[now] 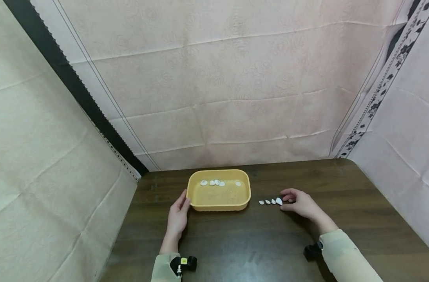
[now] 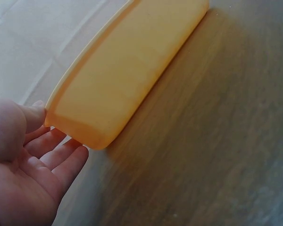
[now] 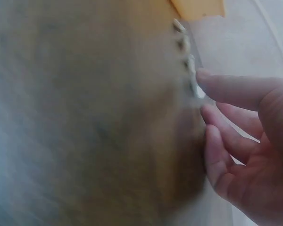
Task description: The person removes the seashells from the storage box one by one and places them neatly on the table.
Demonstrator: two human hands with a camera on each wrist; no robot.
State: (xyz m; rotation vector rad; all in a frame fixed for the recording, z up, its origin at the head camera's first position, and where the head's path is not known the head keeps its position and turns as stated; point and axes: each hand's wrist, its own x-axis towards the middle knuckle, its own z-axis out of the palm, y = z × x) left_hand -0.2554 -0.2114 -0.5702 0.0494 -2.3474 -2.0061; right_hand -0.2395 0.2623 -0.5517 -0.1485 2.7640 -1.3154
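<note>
In the head view a yellow plastic tray (image 1: 219,199) stands on the wooden table, with several small white shell-like pieces (image 1: 217,182) inside along its far part. My left hand (image 1: 177,217) grips the tray's near left side, thumb at the rim and fingers against the outer wall. To the right of the tray, several more white pieces (image 1: 268,202) lie in a short row on the table. Beside the largest, rightmost white piece (image 1: 279,201) is my right hand (image 1: 303,204). Its thumb and fingertips are spread apart around that piece's end in the right wrist view.
The dark brown wooden table (image 1: 242,243) has a rounded far right corner. Pale cloth (image 1: 235,78) hangs behind it, with more cloth on the left and right sides. A small black device (image 1: 189,263) is strapped to the left wrist, another to the right.
</note>
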